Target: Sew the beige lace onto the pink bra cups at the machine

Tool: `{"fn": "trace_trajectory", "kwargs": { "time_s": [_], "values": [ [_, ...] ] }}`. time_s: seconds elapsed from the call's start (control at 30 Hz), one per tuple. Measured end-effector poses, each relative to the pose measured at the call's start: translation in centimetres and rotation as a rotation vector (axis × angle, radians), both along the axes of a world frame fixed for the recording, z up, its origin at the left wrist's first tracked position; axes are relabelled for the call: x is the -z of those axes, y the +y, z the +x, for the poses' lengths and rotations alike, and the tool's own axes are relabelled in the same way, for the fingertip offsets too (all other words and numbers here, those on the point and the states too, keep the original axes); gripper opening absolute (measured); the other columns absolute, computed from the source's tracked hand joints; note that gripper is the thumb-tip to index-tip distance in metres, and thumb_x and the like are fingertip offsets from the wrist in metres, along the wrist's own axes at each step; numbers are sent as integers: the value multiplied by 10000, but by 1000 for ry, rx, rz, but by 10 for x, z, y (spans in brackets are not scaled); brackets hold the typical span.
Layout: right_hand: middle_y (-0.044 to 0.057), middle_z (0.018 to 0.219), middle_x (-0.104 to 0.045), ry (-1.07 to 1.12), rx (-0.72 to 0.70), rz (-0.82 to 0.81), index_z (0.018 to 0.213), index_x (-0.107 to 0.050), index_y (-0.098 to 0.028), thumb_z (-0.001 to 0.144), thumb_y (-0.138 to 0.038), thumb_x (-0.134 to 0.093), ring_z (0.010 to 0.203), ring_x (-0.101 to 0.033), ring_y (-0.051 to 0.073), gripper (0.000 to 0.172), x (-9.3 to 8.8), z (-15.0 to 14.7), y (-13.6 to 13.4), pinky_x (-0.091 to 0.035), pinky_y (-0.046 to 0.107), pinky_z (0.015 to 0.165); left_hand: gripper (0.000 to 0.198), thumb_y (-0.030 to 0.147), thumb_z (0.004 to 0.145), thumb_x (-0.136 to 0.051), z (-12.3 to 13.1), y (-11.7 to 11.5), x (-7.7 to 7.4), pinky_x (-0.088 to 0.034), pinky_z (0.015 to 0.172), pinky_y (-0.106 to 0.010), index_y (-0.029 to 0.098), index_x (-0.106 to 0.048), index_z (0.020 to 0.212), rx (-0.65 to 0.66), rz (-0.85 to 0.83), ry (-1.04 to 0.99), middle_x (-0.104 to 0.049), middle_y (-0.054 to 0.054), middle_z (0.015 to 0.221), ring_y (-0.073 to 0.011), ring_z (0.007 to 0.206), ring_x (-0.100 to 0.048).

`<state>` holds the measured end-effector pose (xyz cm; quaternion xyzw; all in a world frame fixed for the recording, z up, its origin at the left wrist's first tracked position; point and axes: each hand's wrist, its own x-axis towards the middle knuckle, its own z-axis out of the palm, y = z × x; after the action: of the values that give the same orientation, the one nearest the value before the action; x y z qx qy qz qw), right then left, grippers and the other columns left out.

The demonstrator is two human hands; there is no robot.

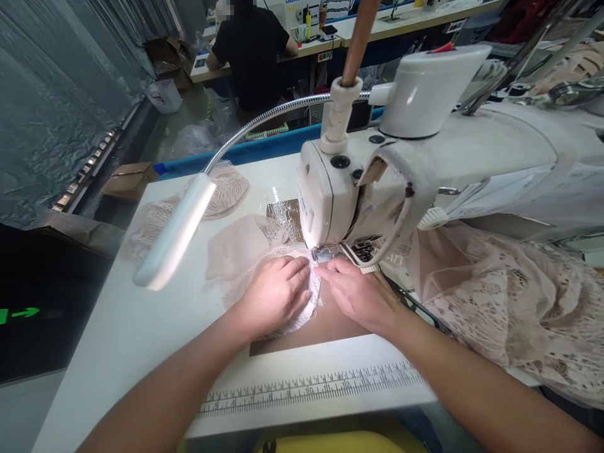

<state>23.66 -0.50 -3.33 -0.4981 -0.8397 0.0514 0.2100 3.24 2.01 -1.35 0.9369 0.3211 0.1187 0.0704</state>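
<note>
A white sewing machine (330, 189) stands over the table, its presser foot (325, 253) down near a piece of pale pink lace (309, 308). My left hand (276, 292) lies on the lace just left of the foot, its fingers close together and pressing the fabric. On the right of the foot, my right hand (356, 292) rests with its index finger pointed at the lace edge and the other fingers curled; what lies under them is hidden. Sheer beige fabric (238, 245) spreads beyond my left hand.
A lamp (174, 233) on a bent metal neck hangs over the table's left side, above lace pieces (226, 192). Lace fabric (533, 302) is heaped at the right. A ruler strip (306, 390) runs along the front edge. A person (250, 56) sits at a far table.
</note>
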Motion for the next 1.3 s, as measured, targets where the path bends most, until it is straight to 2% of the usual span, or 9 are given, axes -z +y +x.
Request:
{"fn": "trace_trajectory", "kwargs": {
  "time_s": [0.23, 0.47, 0.7, 1.03, 1.3],
  "values": [
    [47, 914, -675, -75, 88, 72, 1005, -701, -198, 823, -80, -450, 734, -540, 157, 332, -5, -2, 0, -356, 271, 618, 400, 318, 937, -405, 1, 2, 0, -457, 880, -441, 86, -580, 1213, -13, 36, 63, -552, -143, 1295, -276, 1025, -534],
    [70, 905, -702, -140, 165, 59, 965, -708, -180, 833, -102, -447, 755, -577, 186, 303, -12, -4, -1, -370, 287, 606, 398, 327, 947, -393, 2, 0, 0, -436, 895, -424, 130, -547, 1257, 57, -18, 41, -541, -123, 1307, -262, 1057, -518],
    [66, 936, -695, -69, 71, -34, 1062, -688, -196, 858, -131, -448, 763, -596, 176, 321, -8, -5, -2, -420, 274, 647, 402, 321, 947, -394, 1, 1, 4, -441, 893, -435, 117, -551, 1256, 74, -6, 20, -561, -123, 1302, -271, 1056, -519],
    [70, 852, -681, -98, 81, 91, 1048, -698, -151, 892, -132, -414, 692, -578, 161, 324, -2, -8, -1, -415, 272, 626, 376, 252, 956, -373, 4, 9, 6, -462, 867, -434, 98, -553, 1249, 53, 46, 36, -570, -132, 1295, -265, 1057, -529],
    [48, 756, -651, -72, 47, 70, 970, -712, -184, 893, -149, -425, 657, -546, 148, 299, -5, -5, -2, -380, 262, 595, 360, 172, 945, -389, 1, 10, 8, -437, 882, -427, 123, -526, 1274, 65, 55, 41, -572, -122, 1298, -256, 1115, -507]
  ]
}}
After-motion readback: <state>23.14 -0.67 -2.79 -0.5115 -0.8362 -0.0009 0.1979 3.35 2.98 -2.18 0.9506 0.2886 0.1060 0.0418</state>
